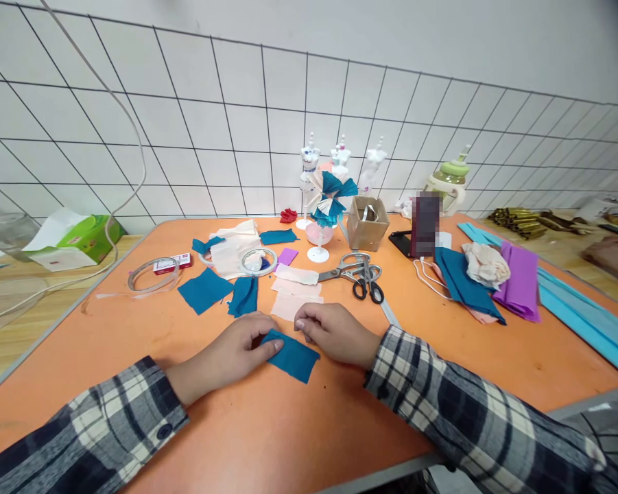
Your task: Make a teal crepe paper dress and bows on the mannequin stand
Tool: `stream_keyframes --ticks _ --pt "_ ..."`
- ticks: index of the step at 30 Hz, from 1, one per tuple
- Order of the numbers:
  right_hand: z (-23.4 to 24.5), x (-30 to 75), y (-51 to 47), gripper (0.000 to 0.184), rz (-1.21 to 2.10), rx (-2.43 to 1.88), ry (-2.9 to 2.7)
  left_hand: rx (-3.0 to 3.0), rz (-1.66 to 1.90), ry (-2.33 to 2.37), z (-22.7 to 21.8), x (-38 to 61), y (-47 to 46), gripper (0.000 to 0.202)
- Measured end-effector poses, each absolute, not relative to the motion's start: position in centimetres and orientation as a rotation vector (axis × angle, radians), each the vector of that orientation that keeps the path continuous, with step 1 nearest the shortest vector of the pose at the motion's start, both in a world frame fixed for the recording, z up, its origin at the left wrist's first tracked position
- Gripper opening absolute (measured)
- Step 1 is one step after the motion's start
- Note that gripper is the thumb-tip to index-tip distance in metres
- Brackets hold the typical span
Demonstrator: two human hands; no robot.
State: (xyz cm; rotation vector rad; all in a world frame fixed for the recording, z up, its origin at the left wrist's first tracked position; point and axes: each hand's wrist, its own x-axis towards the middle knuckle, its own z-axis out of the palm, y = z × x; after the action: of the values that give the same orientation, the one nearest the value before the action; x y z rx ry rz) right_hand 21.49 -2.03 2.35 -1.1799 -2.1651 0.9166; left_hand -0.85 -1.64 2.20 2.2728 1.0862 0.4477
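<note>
One teal-blue, roughly rectangular paper piece [293, 358]

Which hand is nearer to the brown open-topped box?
Right. The right hand is below the box in view, slightly to its left, not touching it. The left hand, holding a teal piece, is farther left.

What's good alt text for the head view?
Left hand pinching a blue rectangle over an orange table, right hand curled beside it. Beyond lie scissors and colored scraps, with a cardboard box and small white dress forms farther back.
</note>
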Motion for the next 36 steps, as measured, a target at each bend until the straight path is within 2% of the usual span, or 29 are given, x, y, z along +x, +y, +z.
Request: stream_keyframes --ticks 1,4,5,6,10,14,16,20,22,26,30,32,36 --pt "2.4 21.5 -2.2 0.016 0.935 -1.160 -2.176 2.268 0.443 1.079 2.3 -0.8 -1.6 0.030" --pt "2.1 21.3 -2.6 0.056 0.961 -1.076 -2.235 2.257 0.422 1.009 2.4 -0.7 -1.7 0.029" --pt "2.0 21.3 -2.7 0.064 0.964 -1.061 -2.243 2.258 0.412 0.995 2.5 -0.7 -1.7 0.029" --pt "1.8 21.3 -2.6 0.063 0.976 -1.062 -2.231 2.258 0.404 1.000 2.4 -0.7 -1.6 0.030" --pt "1.4 21.4 -2.3 0.041 1.276 -1.139 -2.074 2.239 0.431 1.170 1.9 -1.1 -1.0 0.032" --pt "1.5 21.7 -2.2 0.036 1.488 -1.199 -2.060 2.102 0.572 1.227 1.5 -1.6 -0.2 0.032" --pt "2.0 21.9 -2.4 0.038 1.258 -1.182 -2.183 2.035 0.602 1.195 1.6 -1.7 -0.2 0.034" --pt "3.0 22.3 -2.9 0.034 0.335 -0.849 -2.442 2.282 0.394 1.095 2.0 -1.6 -0.8 0.030" --pt "3.1 22.3 -2.9 0.034 0.151 -0.590 -2.573 2.476 0.306 1.039 2.1 -1.5 -0.9 0.025" --pt "2.1 21.7 -2.6 0.023 0.087 -0.505 -2.797 2.592 0.293 1.026 1.9 -1.7 -0.6 0.021" --pt "1.6 21.4 -2.4 0.022 0.087 -0.760 -2.856 2.694 0.620 1.268 2.3 -2.1 -0.8 0.025" --pt "1.7 21.4 -2.5 0.020 0.082 -0.929 -2.819 2.765 0.699 1.195 2.7 -2.0 -1.5 0.025" --pt "2.0 21.4 -2.8 0.021 0.134 -1.087 -2.769 2.828 0.491 1.015 2.9 -1.0 -3.2 0.020"
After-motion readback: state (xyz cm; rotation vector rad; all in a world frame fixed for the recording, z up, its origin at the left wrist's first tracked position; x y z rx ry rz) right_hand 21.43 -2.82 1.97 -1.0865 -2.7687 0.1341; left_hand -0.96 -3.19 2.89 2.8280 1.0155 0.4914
